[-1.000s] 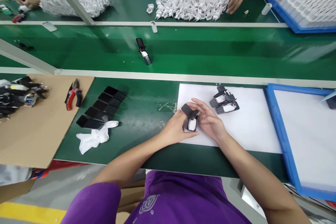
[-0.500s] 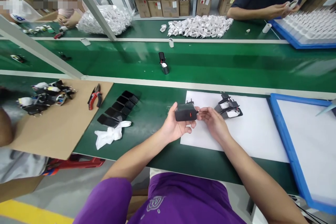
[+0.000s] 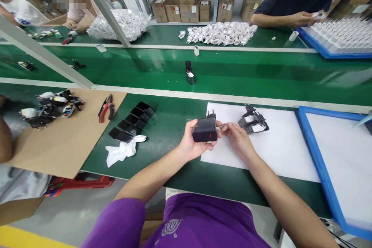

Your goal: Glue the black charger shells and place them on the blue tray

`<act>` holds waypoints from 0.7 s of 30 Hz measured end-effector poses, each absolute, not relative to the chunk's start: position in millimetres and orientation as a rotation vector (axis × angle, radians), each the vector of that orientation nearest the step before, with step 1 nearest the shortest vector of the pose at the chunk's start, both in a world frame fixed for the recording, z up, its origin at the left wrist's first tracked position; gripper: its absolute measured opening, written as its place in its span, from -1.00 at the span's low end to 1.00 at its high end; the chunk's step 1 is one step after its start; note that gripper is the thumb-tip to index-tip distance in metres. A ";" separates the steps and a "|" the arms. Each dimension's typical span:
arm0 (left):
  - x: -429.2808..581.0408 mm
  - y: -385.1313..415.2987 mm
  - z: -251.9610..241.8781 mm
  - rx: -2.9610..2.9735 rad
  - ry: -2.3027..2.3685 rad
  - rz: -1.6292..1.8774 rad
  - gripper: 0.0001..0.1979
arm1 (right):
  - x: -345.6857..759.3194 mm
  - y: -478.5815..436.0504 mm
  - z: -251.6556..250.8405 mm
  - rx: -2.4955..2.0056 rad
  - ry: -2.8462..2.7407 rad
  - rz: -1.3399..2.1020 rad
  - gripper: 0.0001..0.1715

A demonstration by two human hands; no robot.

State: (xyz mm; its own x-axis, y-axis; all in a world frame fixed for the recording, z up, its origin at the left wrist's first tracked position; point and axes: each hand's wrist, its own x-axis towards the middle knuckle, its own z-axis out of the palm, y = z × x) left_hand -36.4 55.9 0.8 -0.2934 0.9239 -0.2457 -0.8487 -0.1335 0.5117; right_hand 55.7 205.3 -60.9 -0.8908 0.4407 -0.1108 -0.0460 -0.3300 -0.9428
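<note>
My left hand (image 3: pixel 190 145) is wrapped round a black charger case (image 3: pixel 204 130) with a small red mark on its front. Behind the case, a black plug piece (image 3: pixel 211 114) shows two upright pins. My right hand (image 3: pixel 236 137) is closed in a pinch just right of the case; whatever its fingertips hold is too small to make out. On the white sheet (image 3: pixel 279 149) beyond my right hand lie black plug-and-housing pieces (image 3: pixel 255 122) with white parts inside. Several black cases (image 3: pixel 132 122) form a slanted row to the left, beside a crumpled white cloth (image 3: pixel 123 150).
Red-handled pliers (image 3: pixel 106 108) and assembled charger parts (image 3: pixel 52 106) rest on a brown board (image 3: pixel 69 139). A blue-framed tray (image 3: pixel 319 174) stands at right. Across the green conveyor (image 3: pixel 247 69), where a black charger (image 3: pixel 190 74) lies, co-workers sit by white plug parts (image 3: pixel 222 33).
The charger case has tilted, showing more of its top, and sits slightly lower. My right fingers stay close beside it. The black charger on the conveyor has shifted right.
</note>
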 end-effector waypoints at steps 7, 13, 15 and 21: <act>-38.8 52.3 -1.6 0.205 0.610 1.759 -0.43 | 57.4 207.0 -67.2 -0.490 -1.648 2.264 -0.60; -40.0 51.6 0.7 0.239 0.578 1.766 -0.44 | 58.5 207.3 -68.7 -0.492 -1.684 2.262 -0.58; -39.7 51.3 1.5 0.235 0.581 1.774 -0.44 | 59.1 207.4 -67.6 -0.490 -1.702 2.252 -0.57; -37.8 49.2 4.3 0.200 0.627 1.780 -0.43 | 56.4 207.3 -67.8 -0.508 -1.820 2.155 -0.52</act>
State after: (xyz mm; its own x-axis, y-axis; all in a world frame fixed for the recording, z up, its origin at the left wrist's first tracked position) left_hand -37.8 49.2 4.3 -0.3065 0.9343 -0.1820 -0.8421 -0.1770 0.5094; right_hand 56.4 207.3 -67.8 -0.9007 0.4253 -0.0889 0.0164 -0.1713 -0.9851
